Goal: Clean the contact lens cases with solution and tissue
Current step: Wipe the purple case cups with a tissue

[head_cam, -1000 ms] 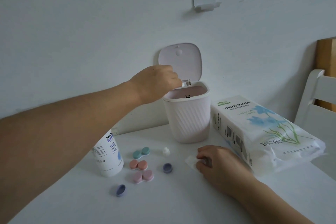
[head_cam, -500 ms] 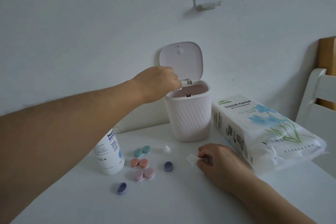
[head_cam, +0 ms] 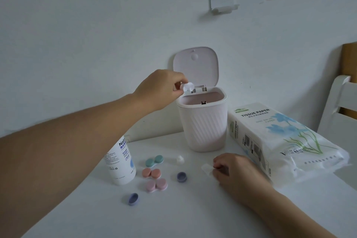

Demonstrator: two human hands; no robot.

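The left hand [head_cam: 164, 89] reaches over the rim of the small lidded bin [head_cam: 202, 121], whose lid stands open. Its fingertips pinch a white case body [head_cam: 187, 87] tilted above the opening, at the near-left edge. Judged step: tipping spent solution out of the case into the bin.

The right hand [head_cam: 233, 170] rests on the table [head_cam: 193, 208], fingers curled onto a folded tissue [head_cam: 206, 168], apparently holding it ready.

To do this well, the case should sit fully over the opening before tilting further; it hangs close to the rim, so drips could run down the outside. A short shake, then straight to the tissue.

Three closed cases, green [head_cam: 154, 161], orange [head_cam: 151, 173] and pink [head_cam: 156, 185], lie beside the solution bottle [head_cam: 120, 164], with two purple caps [head_cam: 181, 177] loose nearby. The tissue pack [head_cam: 280, 141] lies right of the bin.
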